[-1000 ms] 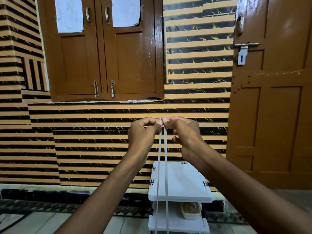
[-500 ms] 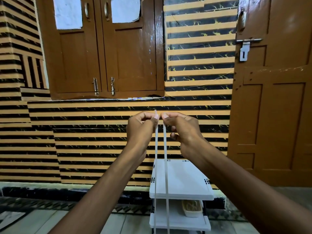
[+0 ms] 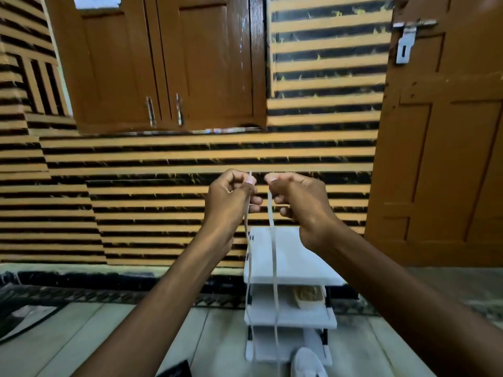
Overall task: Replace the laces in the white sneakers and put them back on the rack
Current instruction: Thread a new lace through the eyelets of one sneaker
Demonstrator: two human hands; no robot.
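Left hand (image 3: 231, 202): fingers pinching one lace (image 3: 273, 240) end.
Right hand (image 3: 302, 202): fingers pinching the other.
Rack (image 3: 294, 257): standing below.

The lace (image 3: 274, 257) runs off the bottom edge. The sneaker (image 3: 307, 363) is cut there too. The tan thing (image 3: 309, 295) on the rack (image 3: 291, 257) is unclear.
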